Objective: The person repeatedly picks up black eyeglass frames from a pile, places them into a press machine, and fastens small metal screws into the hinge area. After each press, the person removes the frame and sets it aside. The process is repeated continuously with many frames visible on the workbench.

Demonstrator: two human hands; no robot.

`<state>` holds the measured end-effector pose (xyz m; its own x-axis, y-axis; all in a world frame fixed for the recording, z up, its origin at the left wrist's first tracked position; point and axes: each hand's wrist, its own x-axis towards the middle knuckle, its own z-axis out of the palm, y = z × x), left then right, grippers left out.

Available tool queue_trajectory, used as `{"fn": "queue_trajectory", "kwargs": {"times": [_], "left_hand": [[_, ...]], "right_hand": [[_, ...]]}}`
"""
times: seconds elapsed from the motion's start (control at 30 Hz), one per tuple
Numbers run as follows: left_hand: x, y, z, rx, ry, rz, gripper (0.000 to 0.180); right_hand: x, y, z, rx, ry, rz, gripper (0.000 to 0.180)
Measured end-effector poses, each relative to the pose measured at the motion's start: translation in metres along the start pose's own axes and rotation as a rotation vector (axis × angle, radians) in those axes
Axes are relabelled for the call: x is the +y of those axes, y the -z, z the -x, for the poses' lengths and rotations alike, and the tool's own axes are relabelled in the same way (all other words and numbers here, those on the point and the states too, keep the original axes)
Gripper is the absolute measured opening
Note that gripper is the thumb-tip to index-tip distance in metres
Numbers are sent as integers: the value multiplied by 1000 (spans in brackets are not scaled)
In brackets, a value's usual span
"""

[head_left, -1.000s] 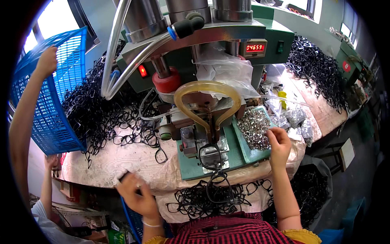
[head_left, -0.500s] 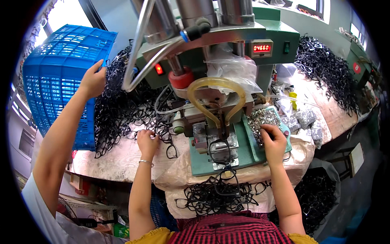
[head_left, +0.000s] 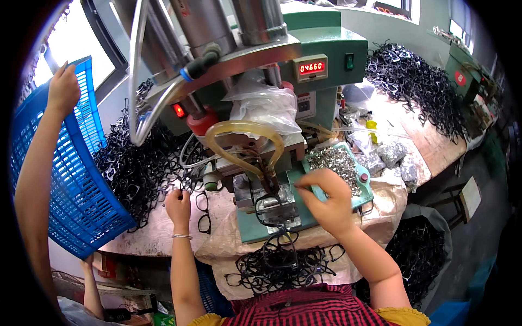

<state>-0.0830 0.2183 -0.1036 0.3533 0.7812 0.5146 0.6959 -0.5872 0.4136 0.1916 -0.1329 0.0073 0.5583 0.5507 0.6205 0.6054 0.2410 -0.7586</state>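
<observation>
My left hand (head_left: 178, 205) rests at the edge of a heap of black eyeglass frames (head_left: 138, 168), fingers curled among them; its grip is hidden. One loose black frame (head_left: 203, 212) lies just right of it. My right hand (head_left: 326, 200) hovers over the teal tray (head_left: 365, 187) of small metal parts (head_left: 338, 160), fingertips pinched and pointing left at the press jig. Nothing is visible between them. A black frame (head_left: 273, 209) sits in the jig under the green press machine (head_left: 321, 41).
At the left another person's hand (head_left: 62, 89) tips a blue plastic basket (head_left: 65, 185) onto the heap. More black frames lie at the table's front edge (head_left: 280, 265), at the back right (head_left: 416, 87) and in a bin (head_left: 418, 255) at lower right. Bags of metal parts (head_left: 394, 155) sit beside the tray.
My left hand came up from below the table to the frame heap. My right hand moved from the parts tray toward the jig. The other person tilted the blue basket further.
</observation>
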Motion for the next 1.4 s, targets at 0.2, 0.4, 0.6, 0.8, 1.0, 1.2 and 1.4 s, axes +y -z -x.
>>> {"fn": "queue_trajectory", "kwargs": {"times": [0.2, 0.4, 0.6, 0.8, 1.0, 1.2, 1.4], "left_hand": [[76, 21, 52, 102, 487, 1144, 7], [235, 120, 35, 137, -489, 1155, 11], [259, 114, 32, 226, -627, 1092, 15], [245, 86, 75, -94, -969, 719, 23], [237, 78, 65, -175, -1041, 653, 28], [235, 56, 76, -65, -1031, 832, 32], [26, 61, 80, 622, -147, 184, 33]], "right_hand": [[12, -46, 0, 91, -302, -356, 35], [-13, -44, -9, 32, -327, -490, 42], [-39, -31, 1, -1, -389, -475, 47], [43, 20, 4, -132, -133, 684, 24], [102, 29, 20, -28, -145, 742, 20], [127, 49, 31, -52, -241, 723, 13], [157, 75, 43, -68, -100, 826, 12]]}}
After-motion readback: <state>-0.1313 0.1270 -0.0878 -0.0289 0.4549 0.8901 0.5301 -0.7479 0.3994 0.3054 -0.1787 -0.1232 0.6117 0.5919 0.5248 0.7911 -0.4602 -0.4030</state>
